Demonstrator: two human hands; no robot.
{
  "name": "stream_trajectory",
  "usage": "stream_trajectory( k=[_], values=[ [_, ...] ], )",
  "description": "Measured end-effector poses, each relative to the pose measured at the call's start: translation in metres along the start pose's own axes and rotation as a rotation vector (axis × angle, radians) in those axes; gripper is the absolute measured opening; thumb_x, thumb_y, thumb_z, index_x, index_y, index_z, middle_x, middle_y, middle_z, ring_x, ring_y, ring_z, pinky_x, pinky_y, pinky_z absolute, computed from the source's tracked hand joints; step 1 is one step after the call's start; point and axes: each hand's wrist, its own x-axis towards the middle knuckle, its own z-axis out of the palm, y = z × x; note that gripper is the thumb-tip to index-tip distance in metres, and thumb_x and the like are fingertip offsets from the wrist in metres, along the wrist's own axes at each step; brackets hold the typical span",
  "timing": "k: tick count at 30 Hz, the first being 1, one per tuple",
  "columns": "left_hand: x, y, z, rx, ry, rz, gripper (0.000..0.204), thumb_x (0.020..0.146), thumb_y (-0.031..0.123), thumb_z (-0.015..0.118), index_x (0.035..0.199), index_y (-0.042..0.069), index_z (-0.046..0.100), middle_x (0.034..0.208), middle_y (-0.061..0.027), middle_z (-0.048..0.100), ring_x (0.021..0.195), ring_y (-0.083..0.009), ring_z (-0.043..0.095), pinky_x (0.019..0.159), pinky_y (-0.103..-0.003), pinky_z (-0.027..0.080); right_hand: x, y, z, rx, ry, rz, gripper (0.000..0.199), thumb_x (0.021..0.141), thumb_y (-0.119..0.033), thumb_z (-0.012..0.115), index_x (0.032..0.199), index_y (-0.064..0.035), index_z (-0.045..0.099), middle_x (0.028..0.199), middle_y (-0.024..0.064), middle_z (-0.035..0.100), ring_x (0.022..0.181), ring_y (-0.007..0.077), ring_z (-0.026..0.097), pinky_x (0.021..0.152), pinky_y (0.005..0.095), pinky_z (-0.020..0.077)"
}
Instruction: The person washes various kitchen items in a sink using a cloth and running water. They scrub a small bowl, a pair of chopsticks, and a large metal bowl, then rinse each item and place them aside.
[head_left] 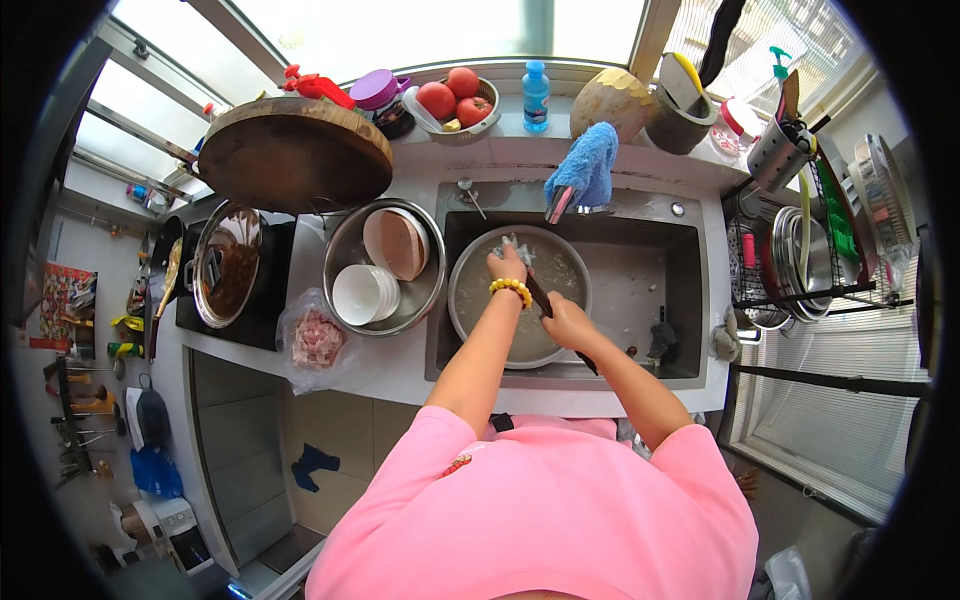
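A wide metal basin (463,318) of cloudy water sits in the left part of the grey sink (640,262). Over it, my right hand (568,322) grips a long dark-handled utensil (540,297), its handle slanting down toward me. The kind of utensil cannot be made out, as its far end meets my left hand (506,264). My left fingers close around a crumpled whitish-grey piece (516,246), perhaps a rag, at the utensil's far end. A yellow bead bracelet (512,290) circles my left wrist.
Left of the sink stand a steel bowl (335,235) with dishes, bagged raw meat (316,338) and a lidded pan (228,265). A blue cloth (585,165) hangs over the faucet. The sill holds a tomato basket (484,124) and a blue bottle (536,97). A dish rack (800,300) is at right.
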Motion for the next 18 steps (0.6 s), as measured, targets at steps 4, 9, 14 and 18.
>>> stream_trajectory(
  k=[4,9,14,18],
  values=[
    [0.043,0.033,-0.033,-0.050,-0.004,0.011,0.038,0.096,0.034,0.040,0.098,-0.004,0.047,0.066,-0.0114,0.055,0.042,-0.0189,0.050,0.040,-0.030,0.043,-0.026,-0.005,-0.040,0.222,-0.050,0.078,0.019,0.081,-0.016,0.057,0.088,-0.0017,0.047,0.066,0.0151,0.054,0.054,0.0277,0.053,0.049,0.0387,0.0415],
    [0.009,-0.003,-0.027,-0.796,-0.656,-0.435,0.044,0.098,0.038,0.035,0.114,0.000,0.051,0.107,-0.0156,0.057,0.095,-0.0316,0.054,0.088,-0.047,0.045,-0.003,0.002,-0.052,0.755,-0.192,0.157,0.014,0.090,-0.018,0.054,0.085,-0.0072,0.046,0.057,-0.0001,0.042,0.040,0.0082,0.039,0.036,0.0256,0.0307],
    [-0.054,0.007,-0.027,-0.577,-0.897,-0.148,0.028,0.089,0.025,0.059,0.107,0.005,0.053,0.100,-0.0085,0.062,0.087,-0.0161,0.060,0.068,-0.029,0.049,0.017,-0.008,-0.040,1.166,-0.426,0.324,0.023,0.094,-0.029,0.049,0.084,-0.0084,0.048,0.056,-0.0026,0.039,0.041,0.0074,0.036,0.038,0.0221,0.0295],
    [-0.040,0.009,-0.030,-0.407,-0.790,-0.215,0.019,0.090,0.022,0.058,0.093,0.004,0.053,0.077,-0.0099,0.062,0.057,-0.0163,0.058,0.046,-0.029,0.048,0.013,-0.017,-0.034,1.187,-0.489,0.436,0.023,0.095,-0.028,0.049,0.089,-0.0061,0.051,0.058,-0.0019,0.042,0.043,0.0086,0.040,0.039,0.0230,0.0344]
  ],
)
